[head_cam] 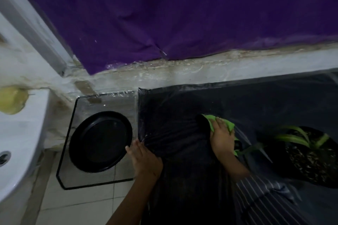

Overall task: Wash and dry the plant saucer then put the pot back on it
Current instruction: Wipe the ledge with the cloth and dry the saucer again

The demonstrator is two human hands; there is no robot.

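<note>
Saucer (100,141), black, empty, sits on mesh rack (73,115) beside sink (22,133). Your left hand (144,160) rests open at black-covered counter (237,100) edge, touching saucer rim. Your right hand (222,137) presses green cloth (212,120) flat on counter. Pot (311,160) holds soil, striped green plant, right of cloth.

The black round saucer (100,141) lies flat and right side up on a wire mesh rack (86,179), empty, its raised rim just off my left hand's fingertips. My pot (309,160) stands well apart to the right on the dark-covered desk (182,104), filled with speckled soil, long green striped leaves (294,136) spreading from it.
</note>
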